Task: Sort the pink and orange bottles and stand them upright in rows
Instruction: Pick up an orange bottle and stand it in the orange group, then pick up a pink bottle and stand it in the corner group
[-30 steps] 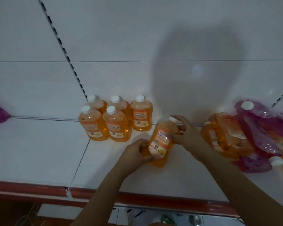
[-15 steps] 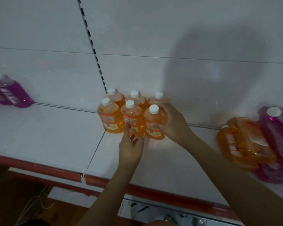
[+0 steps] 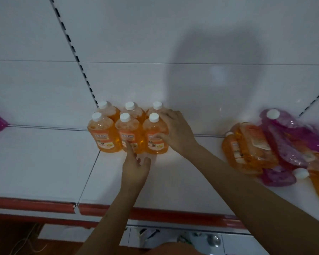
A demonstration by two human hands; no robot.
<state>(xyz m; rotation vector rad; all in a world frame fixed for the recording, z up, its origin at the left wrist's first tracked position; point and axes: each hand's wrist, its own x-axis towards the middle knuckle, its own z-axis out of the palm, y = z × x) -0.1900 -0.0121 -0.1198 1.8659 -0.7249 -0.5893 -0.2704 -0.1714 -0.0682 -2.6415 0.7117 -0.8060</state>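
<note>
Right hand (image 3: 175, 133) around front-right orange bottle (image 3: 155, 137)

Orange labels (image 3: 104, 139) with white letters on the front three standing orange bottles (image 3: 103, 134), at the middle of the frame. Letters too blurry to read. Little fruit pictures under the letters, also blurry. More labels on the lying orange bottles (image 3: 250, 146) at the right side, with nothing clear enough to read either. No words or numbers to make out on the pink bottles (image 3: 293, 137) at the far right. No brand name to tell anywhere.
</note>
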